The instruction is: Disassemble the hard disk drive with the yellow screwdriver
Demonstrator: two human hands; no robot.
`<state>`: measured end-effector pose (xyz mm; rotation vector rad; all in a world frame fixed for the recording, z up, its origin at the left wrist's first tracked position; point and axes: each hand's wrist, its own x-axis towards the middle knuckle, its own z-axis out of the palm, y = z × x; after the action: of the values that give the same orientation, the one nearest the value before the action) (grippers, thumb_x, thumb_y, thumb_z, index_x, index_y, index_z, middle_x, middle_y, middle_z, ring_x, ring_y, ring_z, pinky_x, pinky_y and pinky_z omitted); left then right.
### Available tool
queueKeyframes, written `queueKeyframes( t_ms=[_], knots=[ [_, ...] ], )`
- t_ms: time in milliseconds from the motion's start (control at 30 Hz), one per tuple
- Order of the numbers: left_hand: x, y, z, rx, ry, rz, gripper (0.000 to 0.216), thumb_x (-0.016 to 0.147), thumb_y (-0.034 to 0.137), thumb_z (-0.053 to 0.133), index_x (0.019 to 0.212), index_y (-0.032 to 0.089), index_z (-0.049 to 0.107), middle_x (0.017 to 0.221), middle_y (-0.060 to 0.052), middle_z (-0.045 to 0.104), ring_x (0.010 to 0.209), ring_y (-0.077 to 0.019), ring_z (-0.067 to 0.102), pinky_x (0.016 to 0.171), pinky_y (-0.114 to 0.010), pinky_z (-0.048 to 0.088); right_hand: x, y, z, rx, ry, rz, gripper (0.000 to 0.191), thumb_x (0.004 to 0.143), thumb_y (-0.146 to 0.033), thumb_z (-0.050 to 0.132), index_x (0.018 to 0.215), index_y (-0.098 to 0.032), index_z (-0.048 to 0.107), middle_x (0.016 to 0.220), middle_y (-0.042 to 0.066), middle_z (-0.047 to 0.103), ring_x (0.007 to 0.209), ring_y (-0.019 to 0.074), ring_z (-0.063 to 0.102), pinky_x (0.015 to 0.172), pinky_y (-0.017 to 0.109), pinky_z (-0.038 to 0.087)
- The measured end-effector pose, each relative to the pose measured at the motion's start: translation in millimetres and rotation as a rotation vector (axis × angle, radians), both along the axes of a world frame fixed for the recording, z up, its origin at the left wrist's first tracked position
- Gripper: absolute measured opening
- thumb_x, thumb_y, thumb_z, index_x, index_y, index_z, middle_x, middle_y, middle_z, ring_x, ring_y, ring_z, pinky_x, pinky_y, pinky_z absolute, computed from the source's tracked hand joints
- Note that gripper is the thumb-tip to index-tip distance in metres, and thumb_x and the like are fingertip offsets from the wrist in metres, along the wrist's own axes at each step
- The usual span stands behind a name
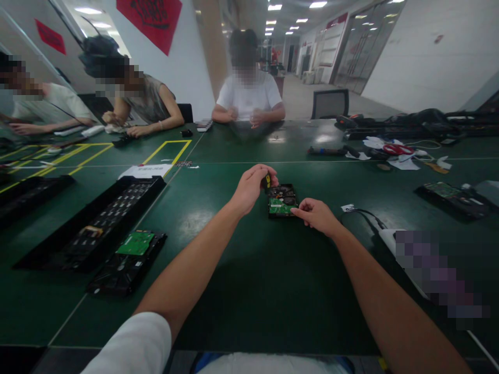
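Note:
A hard drive [284, 206] with a green circuit board lies on the green table in front of me. My left hand [255, 188] is closed round a short black-and-yellow handle, which looks like a screwdriver [267, 181], at the drive's far left corner. Its tip is hidden, so I cannot tell whether it touches a screw. At the drive's near right corner, my right hand [315, 215] pinches the edge with thumb and fingers.
Another hard drive [128, 262] lies at left, beside a long black tray [39, 249]. More drives [448, 197] are at right, near a white device with a cable [405, 259]. Tools and papers [397, 150] lie farther back. Several people [249, 93] sit across the table.

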<state>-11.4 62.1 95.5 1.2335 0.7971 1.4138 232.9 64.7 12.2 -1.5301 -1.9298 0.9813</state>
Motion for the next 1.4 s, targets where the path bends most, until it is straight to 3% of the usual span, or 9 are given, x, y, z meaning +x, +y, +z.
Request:
queueKeyframes(
  t_ms=[200, 467, 700, 900, 1133, 1400],
  knots=[
    [4, 2, -6.1, -0.010, -0.103, -0.041, 0.020, 0.092, 0.030, 0.050, 0.077, 0.019, 0.056, 0.067, 0.001, 0.052, 0.063, -0.0127, 0.052, 0.078, -0.032, 0.052, 0, 0, -2.3, -0.006, 0.011, -0.014, 0.042, 0.085, -0.062, 0.072, 0.087, -0.021, 0.063, 0.063, 0.000, 0.066, 0.050, 0.0131, 0.058, 0.047, 0.024, 0.042],
    [3, 0, -8.4, 0.017, 0.051, -0.045, 0.029, 0.092, 0.047, 0.065, 0.091, 0.021, 0.053, 0.079, 0.001, 0.060, 0.071, -0.0112, 0.058, 0.080, -0.030, 0.049, 0, 0, 1.0, -0.010, 0.009, 0.001, 0.042, 0.085, -0.062, 0.072, 0.088, -0.021, 0.063, 0.064, 0.001, 0.067, 0.051, 0.0134, 0.058, 0.047, 0.024, 0.043],
    [-4, -1, -2.2, 0.114, 0.242, 0.071, 0.034, 0.088, 0.050, 0.071, 0.080, 0.019, 0.060, 0.075, 0.002, 0.055, 0.071, -0.0111, 0.050, 0.072, -0.026, 0.043, 0, 0, -0.1, 0.002, 0.018, 0.001, 0.044, 0.084, -0.063, 0.072, 0.087, -0.020, 0.062, 0.063, 0.000, 0.065, 0.050, 0.0132, 0.058, 0.048, 0.024, 0.043],
    [-5, -5, 3.8, 0.120, 0.244, -0.008, 0.029, 0.085, 0.045, 0.074, 0.087, 0.017, 0.067, 0.081, -0.001, 0.061, 0.076, -0.0122, 0.054, 0.075, -0.027, 0.044, -2, -2, 2.6, -0.011, 0.013, -0.009, 0.041, 0.085, -0.060, 0.072, 0.088, -0.020, 0.063, 0.063, 0.000, 0.065, 0.050, 0.0128, 0.058, 0.046, 0.024, 0.043],
    [1, -6, 1.6, 0.022, 0.059, -0.134, 0.021, 0.091, 0.038, 0.063, 0.093, 0.018, 0.065, 0.089, -0.006, 0.069, 0.084, -0.0165, 0.065, 0.087, -0.034, 0.051, -1, -1, 2.1, -0.022, 0.036, -0.001, 0.042, 0.085, -0.061, 0.073, 0.089, -0.021, 0.063, 0.063, 0.000, 0.065, 0.050, 0.0126, 0.057, 0.045, 0.023, 0.043],
    [7, -3, -5.3, -0.013, 0.038, -0.044, 0.027, 0.094, 0.041, 0.053, 0.077, 0.021, 0.056, 0.078, -0.001, 0.057, 0.073, -0.0144, 0.057, 0.082, -0.032, 0.050, 1, 1, -2.4, -0.015, 0.032, 0.001, 0.043, 0.085, -0.063, 0.072, 0.088, -0.020, 0.063, 0.064, 0.000, 0.066, 0.051, 0.0128, 0.058, 0.047, 0.024, 0.043]
  ],
)
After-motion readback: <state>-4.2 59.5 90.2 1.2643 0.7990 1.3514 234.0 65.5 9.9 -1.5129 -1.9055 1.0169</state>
